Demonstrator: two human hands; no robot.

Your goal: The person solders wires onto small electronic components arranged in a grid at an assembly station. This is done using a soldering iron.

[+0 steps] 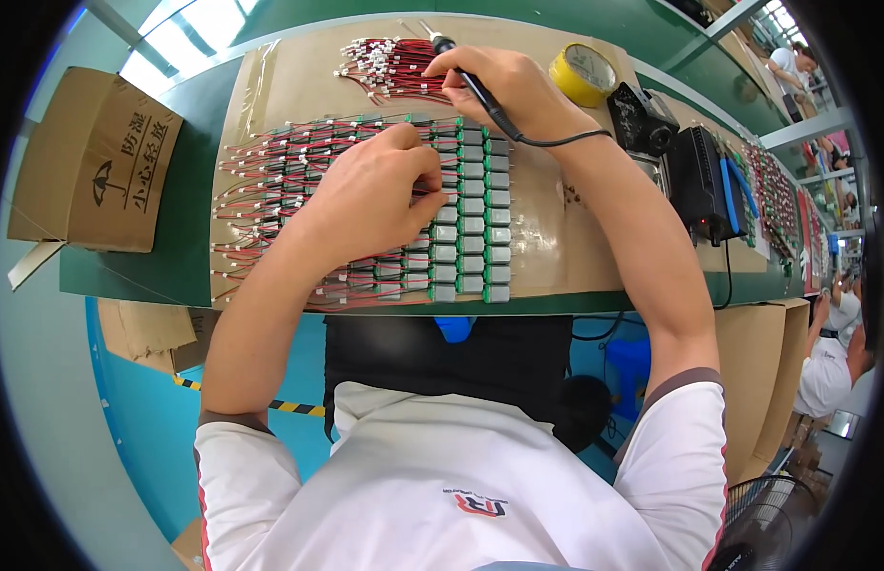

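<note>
My right hand (526,93) grips a black soldering iron (484,98) like a pen, its metal tip angled to the upper left. Beneath that tip lies a bundle of red and black wire leads (404,71) with small white connectors. Lower down, several rows of grey battery cells (471,233) with green ends cover the board, many with leads trailing to the left. Over the middle of these rows rests my left hand (371,195), thumb and fingers closed in a pinch. What it holds, if anything, is hidden.
Brown cardboard (566,257) covers the green bench. Yellow tape (583,74) stands at the upper right, near a black station box (704,186) with blue-handled pliers (737,190). An open carton (95,162) sits at the left. The iron's cord crosses by my right wrist. Other people work far right.
</note>
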